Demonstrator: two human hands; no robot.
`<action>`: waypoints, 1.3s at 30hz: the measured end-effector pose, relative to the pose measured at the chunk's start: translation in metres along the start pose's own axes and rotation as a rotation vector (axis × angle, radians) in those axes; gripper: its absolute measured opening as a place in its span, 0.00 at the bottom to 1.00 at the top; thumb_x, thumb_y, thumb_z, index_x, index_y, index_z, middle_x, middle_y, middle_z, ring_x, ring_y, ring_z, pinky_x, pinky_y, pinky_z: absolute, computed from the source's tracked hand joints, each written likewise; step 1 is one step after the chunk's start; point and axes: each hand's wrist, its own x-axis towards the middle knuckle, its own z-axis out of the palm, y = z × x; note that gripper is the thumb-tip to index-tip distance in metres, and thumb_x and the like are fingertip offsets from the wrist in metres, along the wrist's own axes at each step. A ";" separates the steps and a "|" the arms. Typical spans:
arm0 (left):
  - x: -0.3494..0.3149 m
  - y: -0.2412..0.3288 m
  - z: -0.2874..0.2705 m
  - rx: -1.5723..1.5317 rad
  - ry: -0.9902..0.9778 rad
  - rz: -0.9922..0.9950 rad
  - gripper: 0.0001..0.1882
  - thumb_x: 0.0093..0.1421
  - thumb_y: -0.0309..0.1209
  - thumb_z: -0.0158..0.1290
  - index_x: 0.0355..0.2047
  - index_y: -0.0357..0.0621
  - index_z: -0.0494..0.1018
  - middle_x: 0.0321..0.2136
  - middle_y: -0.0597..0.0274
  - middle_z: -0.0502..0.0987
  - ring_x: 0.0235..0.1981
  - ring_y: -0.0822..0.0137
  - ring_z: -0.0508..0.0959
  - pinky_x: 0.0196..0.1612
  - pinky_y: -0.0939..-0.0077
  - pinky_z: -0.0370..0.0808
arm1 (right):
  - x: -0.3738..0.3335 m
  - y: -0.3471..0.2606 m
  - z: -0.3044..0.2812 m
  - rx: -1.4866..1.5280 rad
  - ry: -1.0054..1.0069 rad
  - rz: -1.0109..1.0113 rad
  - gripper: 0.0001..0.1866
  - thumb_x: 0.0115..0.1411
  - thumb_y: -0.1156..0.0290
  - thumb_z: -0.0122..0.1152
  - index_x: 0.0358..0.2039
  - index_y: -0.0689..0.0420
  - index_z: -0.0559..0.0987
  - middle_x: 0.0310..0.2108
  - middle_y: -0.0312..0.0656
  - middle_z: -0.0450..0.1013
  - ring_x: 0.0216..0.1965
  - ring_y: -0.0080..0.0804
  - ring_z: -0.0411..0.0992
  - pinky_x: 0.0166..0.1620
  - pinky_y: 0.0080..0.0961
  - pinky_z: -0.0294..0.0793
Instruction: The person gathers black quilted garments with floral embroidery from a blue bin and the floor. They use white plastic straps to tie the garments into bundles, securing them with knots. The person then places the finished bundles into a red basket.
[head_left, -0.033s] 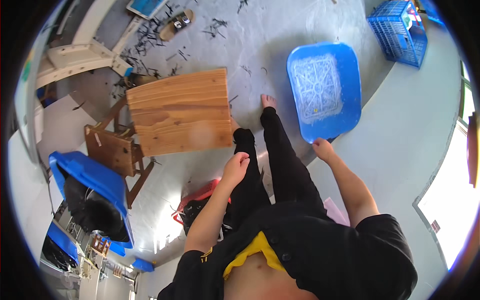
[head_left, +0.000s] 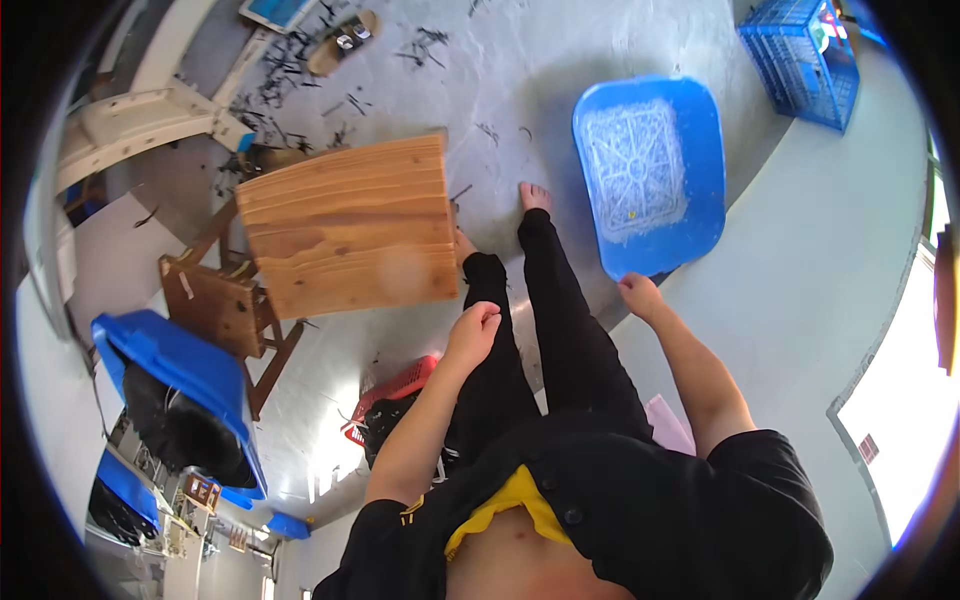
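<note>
My right hand [head_left: 640,297] is closed on the near rim of a large, shallow blue plastic tub [head_left: 706,215]. The tub's floor is scuffed white around a moulded pattern, and a small yellow speck lies in it. My left hand [head_left: 473,337] hangs over my left leg with its fingers curled, and nothing shows in it. Left of my legs is a wooden table or bench with a plank top [head_left: 345,228]; my left hand is apart from it.
A blue crate [head_left: 797,72] stands at the far right. Dark strips [head_left: 425,47] and a sandal [head_left: 343,43] lie on the floor. To the left are a wooden chair [head_left: 210,300] and a blue bin [head_left: 190,350] with black contents. A red basket [head_left: 395,385] sits beside my left leg.
The view has shifted slightly, with the wooden top and chair now a little further left. My right hand stays on the tub's rim, and my left hand keeps its curled pose.
</note>
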 end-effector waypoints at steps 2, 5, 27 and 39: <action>0.029 -0.014 0.021 0.031 -0.072 -0.017 0.10 0.56 0.30 0.49 0.37 0.39 0.70 0.30 0.57 0.75 0.32 0.66 0.75 0.37 0.74 0.71 | 0.035 0.006 0.042 0.080 -0.023 -0.018 0.13 0.52 0.64 0.51 0.34 0.56 0.77 0.32 0.50 0.74 0.38 0.46 0.72 0.42 0.36 0.70; 0.080 -0.038 0.057 0.204 -0.129 -0.043 0.10 0.55 0.29 0.50 0.37 0.39 0.71 0.30 0.56 0.74 0.31 0.63 0.75 0.36 0.74 0.71 | 0.091 0.023 0.094 0.151 -0.052 0.020 0.15 0.52 0.65 0.51 0.39 0.55 0.76 0.34 0.50 0.74 0.40 0.45 0.72 0.44 0.36 0.70; 0.174 -0.145 0.189 0.104 -0.084 -0.305 0.11 0.60 0.37 0.44 0.34 0.42 0.68 0.27 0.48 0.74 0.32 0.49 0.75 0.36 0.62 0.70 | 0.136 0.064 0.187 0.761 0.039 0.344 0.12 0.59 0.65 0.46 0.30 0.62 0.72 0.27 0.45 0.71 0.31 0.36 0.69 0.37 0.30 0.67; 0.020 0.009 0.117 -0.086 -0.671 -0.392 0.16 0.48 0.37 0.57 0.32 0.43 0.66 0.24 0.55 0.72 0.26 0.60 0.74 0.29 0.68 0.70 | -0.051 0.036 0.039 0.747 -0.539 0.261 0.18 0.55 0.58 0.57 0.19 0.58 0.67 0.17 0.30 0.59 0.24 0.18 0.56 0.26 0.21 0.60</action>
